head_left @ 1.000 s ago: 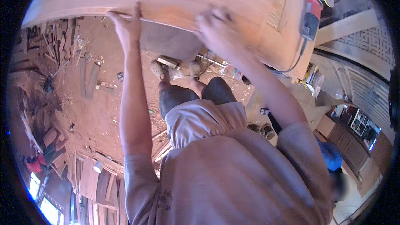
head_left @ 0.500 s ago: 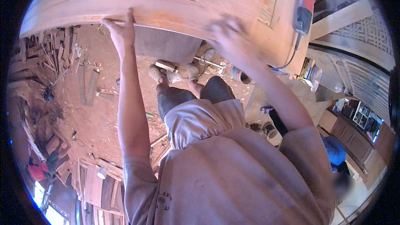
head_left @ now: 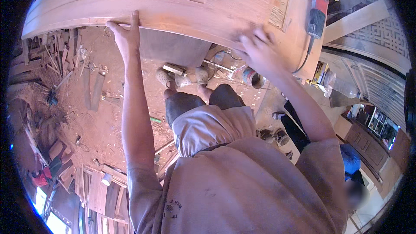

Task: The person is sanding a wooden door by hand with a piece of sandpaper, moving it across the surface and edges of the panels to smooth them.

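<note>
A large pale wooden door panel [head_left: 173,6] with long grooves lies across the top of the view. My left hand [head_left: 125,37] grips its near edge, thumb on the top face and the other fingers at the rim, partly hidden. Farther right, my right hand [head_left: 260,50] is at the same edge with bent, closed fingers. Motion smears its fingertips, and whatever is under them cannot be made out. A red and black angle grinder [head_left: 318,11] with a yellowish disc lies on the panel's right part, its cord running down over the edge.
Below the panel stands an open paint can [head_left: 252,78]. Wood scraps [head_left: 56,52] are piled at the left, and boards [head_left: 99,195] stack at lower left. A plastic bottle [head_left: 344,87] is at the right. Another person in blue [head_left: 350,160] is at lower right.
My right hand has moved right along the panel's edge and slightly toward me. My left hand keeps its place on the edge.
</note>
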`<control>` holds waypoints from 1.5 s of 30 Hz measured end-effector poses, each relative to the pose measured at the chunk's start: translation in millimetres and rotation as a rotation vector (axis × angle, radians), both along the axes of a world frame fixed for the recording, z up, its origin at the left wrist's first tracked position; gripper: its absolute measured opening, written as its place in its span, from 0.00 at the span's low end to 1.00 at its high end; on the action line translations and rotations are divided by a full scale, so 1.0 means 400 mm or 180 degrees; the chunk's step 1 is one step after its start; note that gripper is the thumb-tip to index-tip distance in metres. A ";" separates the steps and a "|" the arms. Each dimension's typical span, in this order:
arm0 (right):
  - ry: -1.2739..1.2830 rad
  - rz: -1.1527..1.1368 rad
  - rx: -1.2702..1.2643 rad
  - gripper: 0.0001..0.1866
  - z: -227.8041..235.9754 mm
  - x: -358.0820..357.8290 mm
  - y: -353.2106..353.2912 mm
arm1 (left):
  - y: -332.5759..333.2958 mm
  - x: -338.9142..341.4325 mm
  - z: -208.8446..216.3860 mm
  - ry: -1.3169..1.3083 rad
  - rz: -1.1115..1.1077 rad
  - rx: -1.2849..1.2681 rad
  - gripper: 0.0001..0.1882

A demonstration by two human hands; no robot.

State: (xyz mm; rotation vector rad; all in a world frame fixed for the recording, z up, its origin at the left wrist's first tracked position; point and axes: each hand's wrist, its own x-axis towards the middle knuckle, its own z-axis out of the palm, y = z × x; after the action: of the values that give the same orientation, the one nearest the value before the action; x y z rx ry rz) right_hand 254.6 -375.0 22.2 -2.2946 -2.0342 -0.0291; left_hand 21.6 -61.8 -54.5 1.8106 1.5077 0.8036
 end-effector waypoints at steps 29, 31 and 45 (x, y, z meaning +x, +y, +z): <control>0.0138 0.0122 -0.0510 0.19 0.020 -0.140 0.303 | 0.006 -0.009 0.002 -0.0028 -0.0176 -0.0150 0.63; 0.0322 0.0024 0.0199 0.18 -0.029 -0.073 0.140 | 0.010 -0.026 0.007 -0.0102 -0.0239 -0.0105 0.64; 0.0091 -0.0215 -0.0041 0.15 0.022 -0.240 0.400 | -0.017 -0.016 0.031 -0.0186 -0.0218 0.0273 0.59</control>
State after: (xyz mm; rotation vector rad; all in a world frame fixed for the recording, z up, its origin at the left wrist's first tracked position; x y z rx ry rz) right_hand 158.4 -215.0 31.1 -2.3565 -1.9486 0.0131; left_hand 15.2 -68.7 -42.1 1.8742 1.3857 0.8921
